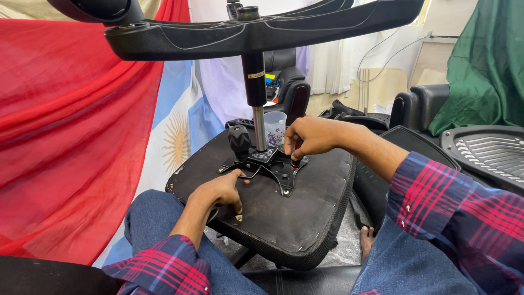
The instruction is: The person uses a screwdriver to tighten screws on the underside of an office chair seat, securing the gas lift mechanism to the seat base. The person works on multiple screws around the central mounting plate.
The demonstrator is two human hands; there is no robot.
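**Upside-down chair seat on your lap, both hands on it**

So you've got the black seat pan [305,207] flipped bottom-up across your knees, with the gas cylinder [255,82] sticking straight up from the middle and the star base [262,30] spread out above your hands, near the top of the view.

Your left hand [218,192] is curled, knuckles up, pressing down on the seat's underside on the side nearest you. The fingertips are tucked under, so you can't really tell if they're pinching anything; there's a small pale bit right at the fingertip, touching the fabric.

Your right hand [311,136] is closed around a screwdriver [296,155] with a dark red handle. It stands roughly upright, tip down on the black metal mounting plate [273,164], just past your left hand and right beside the cylinder's foot. The hand covers most of the handle.

Just left of your right hand, on the other side of the cylinder, a black knob [239,139] sticks up off the mechanism. Beyond your right hand sits a clear plastic cup [275,128]. Off to your right, well apart from the hand, lie a black mesh backrest [488,153] and other black chair parts. Red cloth [65,136] hangs to the left of your left hand.
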